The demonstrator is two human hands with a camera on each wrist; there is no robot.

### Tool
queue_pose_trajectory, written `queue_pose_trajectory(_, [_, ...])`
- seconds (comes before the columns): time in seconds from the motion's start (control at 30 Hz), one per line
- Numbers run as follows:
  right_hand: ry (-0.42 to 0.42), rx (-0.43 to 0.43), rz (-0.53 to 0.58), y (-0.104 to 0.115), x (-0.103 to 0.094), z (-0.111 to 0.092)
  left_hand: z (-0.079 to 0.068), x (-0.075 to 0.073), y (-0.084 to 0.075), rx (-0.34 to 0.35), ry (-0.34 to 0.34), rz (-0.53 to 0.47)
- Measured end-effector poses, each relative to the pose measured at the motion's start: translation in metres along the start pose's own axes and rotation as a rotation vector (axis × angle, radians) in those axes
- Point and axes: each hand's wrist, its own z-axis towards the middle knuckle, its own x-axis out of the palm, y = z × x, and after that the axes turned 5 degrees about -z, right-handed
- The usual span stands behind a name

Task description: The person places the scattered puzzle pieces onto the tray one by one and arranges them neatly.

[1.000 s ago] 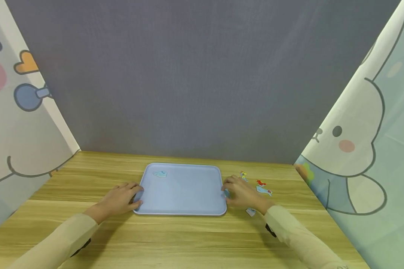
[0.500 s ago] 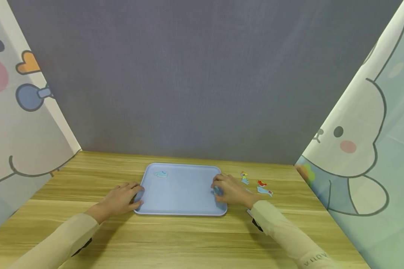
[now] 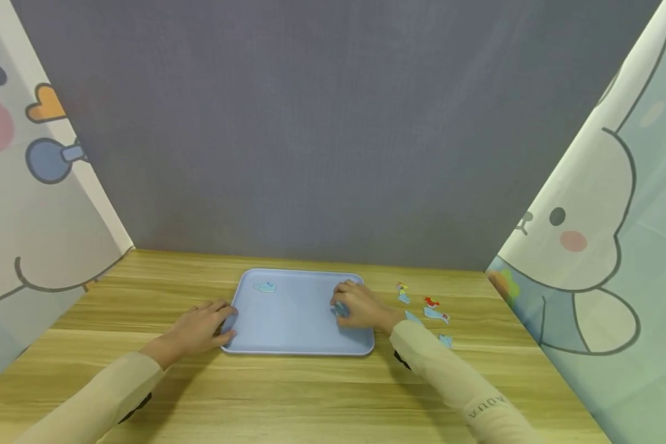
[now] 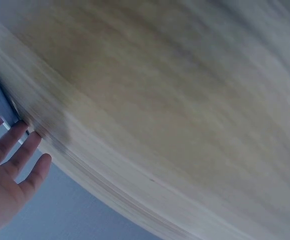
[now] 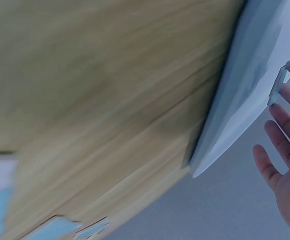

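My right hand [image 3: 357, 306] is over the right half of a pale blue tray [image 3: 305, 351], pinching a flat light-blue puzzle piece [image 5: 279, 85] between thumb and fingers. In the right wrist view the piece stands on edge, close above the tray floor. At the tray's left side my left hand [image 3: 198, 327] rests with its fingertips at the rim; the left wrist view shows those fingers [image 4: 32, 145] fairly straight. Another light-blue puzzle piece [image 3: 266, 287] lies in the tray's far left corner.
Right of the tray, several loose pieces lie on the wooden table [image 3: 288, 394], among them a red one [image 3: 431, 302], a yellow-and-blue one [image 3: 402, 294] and a long blue one [image 3: 436, 315]. A grey panel [image 3: 311, 135] stands behind, with cartoon-printed cloth at both sides.
My right hand has moved left from the tray's right rim to over its floor, carrying the piece. More loose pieces show behind it. The left hand has stayed put.
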Motion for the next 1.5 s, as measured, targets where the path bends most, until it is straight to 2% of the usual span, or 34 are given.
queue_pose_trajectory(0.33, [0.072, 0.03, 0.0, 0.006, 0.001, 0.027, 0.0, 0.0, 0.0, -0.005, 0.006, 0.003])
queue_pose_trajectory(0.57, [0.069, 0.018, -0.011, 0.012, 0.002, 0.045, 0.0, 0.0, 0.0, -0.008, 0.006, 0.0])
queue_pose_trajectory(0.9, [0.112, 0.046, 0.0, 0.015, 0.003, 0.067, 0.0, 0.001, 0.0, 0.004, -0.002, 0.019])
queue_pose_trajectory(1.5, [0.07, 0.079, 0.007, 0.019, 0.014, 0.097, -0.001, 0.0, -0.001, 0.011, -0.017, 0.014])
